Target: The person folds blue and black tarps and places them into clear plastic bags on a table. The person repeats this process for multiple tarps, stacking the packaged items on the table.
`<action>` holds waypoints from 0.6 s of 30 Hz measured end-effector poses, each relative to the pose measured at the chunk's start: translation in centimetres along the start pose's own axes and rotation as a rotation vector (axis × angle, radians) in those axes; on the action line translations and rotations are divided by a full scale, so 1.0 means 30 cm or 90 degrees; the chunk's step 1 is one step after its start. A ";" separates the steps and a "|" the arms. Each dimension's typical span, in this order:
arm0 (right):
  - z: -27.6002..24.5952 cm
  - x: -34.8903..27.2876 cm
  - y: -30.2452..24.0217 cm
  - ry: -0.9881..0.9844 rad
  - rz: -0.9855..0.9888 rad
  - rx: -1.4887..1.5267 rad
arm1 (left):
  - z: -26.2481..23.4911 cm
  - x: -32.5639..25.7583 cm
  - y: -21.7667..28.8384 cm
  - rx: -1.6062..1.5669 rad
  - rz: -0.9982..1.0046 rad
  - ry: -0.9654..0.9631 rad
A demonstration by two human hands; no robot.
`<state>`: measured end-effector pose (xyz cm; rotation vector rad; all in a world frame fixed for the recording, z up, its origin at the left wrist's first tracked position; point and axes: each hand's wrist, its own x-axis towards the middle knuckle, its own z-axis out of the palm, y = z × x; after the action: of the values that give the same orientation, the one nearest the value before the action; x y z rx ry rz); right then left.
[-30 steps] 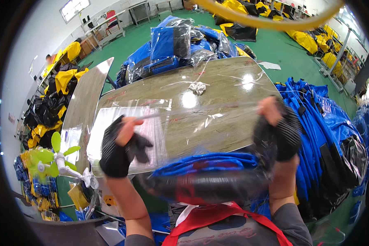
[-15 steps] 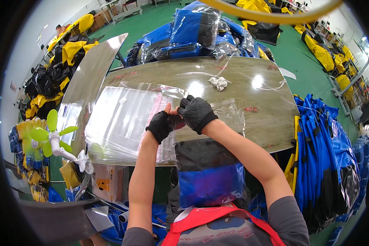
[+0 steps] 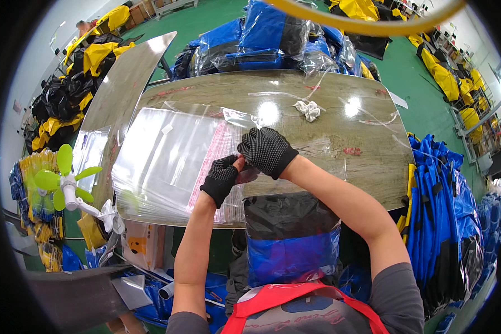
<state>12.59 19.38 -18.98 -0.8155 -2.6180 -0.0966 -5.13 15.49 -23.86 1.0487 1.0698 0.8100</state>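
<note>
My left hand (image 3: 221, 177) and my right hand (image 3: 266, 151) wear black dotted fingerless gloves and meet above the table. Both are closed, fingers bent and pinched together; whatever lies between them is hidden. Just below them, a clear bag with a folded black-and-blue fabric item (image 3: 293, 239) rests against the table's near edge, in front of my body. Clear film (image 3: 331, 161) spreads over the tabletop to the right of my right wrist. Beside my left hand lies a fanned stack of clear plastic bags (image 3: 161, 150) with pinkish printed strips along one side.
A crumpled white scrap (image 3: 308, 110) lies on the wood-patterned table (image 3: 373, 139). Bagged blue-and-black items (image 3: 261, 42) are piled beyond it. Blue fabric pieces (image 3: 437, 206) hang at the right. A green-bladed fan (image 3: 67, 181) stands at the left edge. A yellow hoop (image 3: 367, 22) crosses the top.
My hands stay together, with the left fingers curled more tightly and the right hand turned slightly. The view has shifted a little, so the table and bagged item sit slightly farther right.
</note>
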 end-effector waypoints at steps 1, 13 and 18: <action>-0.008 0.004 0.014 -0.035 0.052 0.001 | 0.002 0.004 -0.003 -0.031 0.005 -0.012; -0.180 -0.839 0.730 0.152 0.781 0.369 | -0.033 0.022 0.025 0.150 0.023 0.073; -0.160 -0.509 0.292 -0.082 0.839 0.889 | -0.070 -0.060 0.082 -0.028 -0.108 -0.007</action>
<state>30.66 17.66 -20.96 -1.5656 -1.0928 1.8037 -7.75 15.19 -21.27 0.9104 1.1110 0.6874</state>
